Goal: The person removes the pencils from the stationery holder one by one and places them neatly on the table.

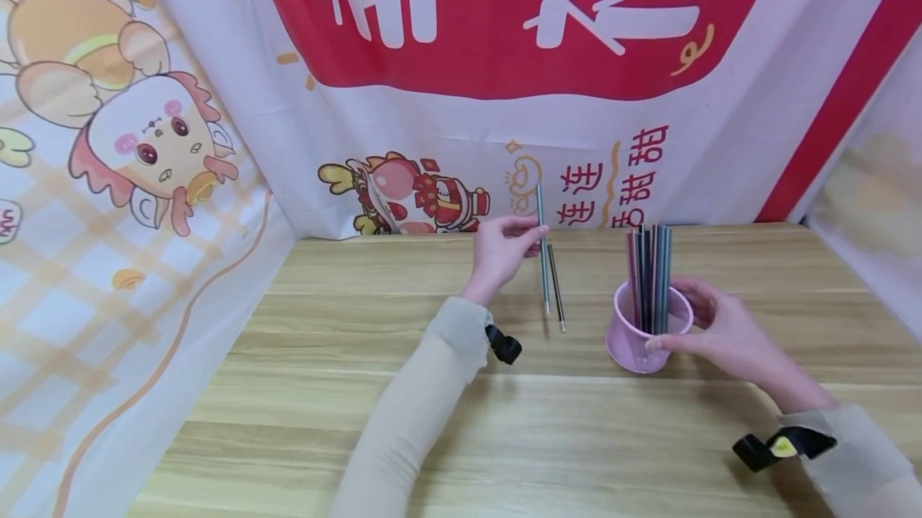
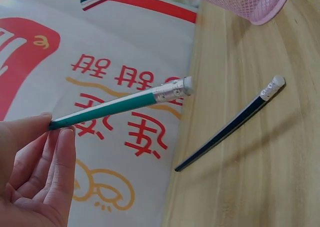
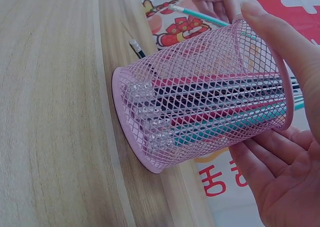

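Note:
My left hand (image 1: pixel 504 250) pinches a teal pencil (image 1: pixel 544 270) between thumb and fingers, its eraser end pointing down toward the table. In the left wrist view that pencil (image 2: pixel 115 107) shows a silver ferrule and a white eraser. Beside it a dark pencil (image 1: pixel 556 286) lies on the table. My right hand (image 1: pixel 731 338) holds a pink mesh pencil cup (image 1: pixel 628 350) near its rim, thumb in front and fingers behind. Several red, black and teal pencils (image 1: pixel 651 274) stand in the cup, eraser ends down, as the right wrist view shows through the mesh (image 3: pixel 200 52).
The wooden table (image 1: pixel 331 374) runs back to a white and red printed cloth (image 1: pixel 461 114) hanging behind it. Another printed cloth (image 1: pixel 72 302) hangs along the left side. Black straps with small mounts (image 1: pixel 504 344) sit on both wrists.

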